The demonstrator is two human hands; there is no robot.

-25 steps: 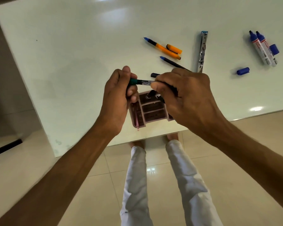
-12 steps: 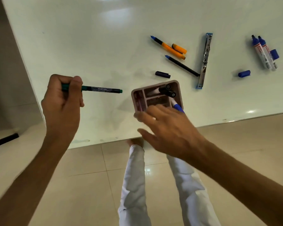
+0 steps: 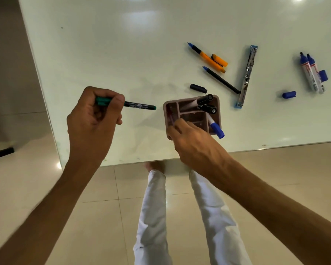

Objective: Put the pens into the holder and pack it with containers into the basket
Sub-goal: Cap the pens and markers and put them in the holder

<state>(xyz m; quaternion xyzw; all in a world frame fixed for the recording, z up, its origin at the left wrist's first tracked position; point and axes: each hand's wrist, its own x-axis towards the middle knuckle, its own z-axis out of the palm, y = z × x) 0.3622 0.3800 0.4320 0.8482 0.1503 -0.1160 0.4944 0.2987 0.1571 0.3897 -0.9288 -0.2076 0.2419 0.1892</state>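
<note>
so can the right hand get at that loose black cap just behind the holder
Probably yes. The right hand rests on the pink holder's near rim, holding nothing. The black cap lies bare on the table just beyond; only the markers standing in the holder rise between, so it would reach over them.

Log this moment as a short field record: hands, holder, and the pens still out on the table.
left hand: shut on green pen, held level above the table
right hand: fingers at the near rim of the pink holder; grip unclear
in holder: two black-capped markers, one blue-capped marker
loose on table: orange pen, black pen, two blue markers, stapler, black cap, blue cap
basket: not in view
</note>
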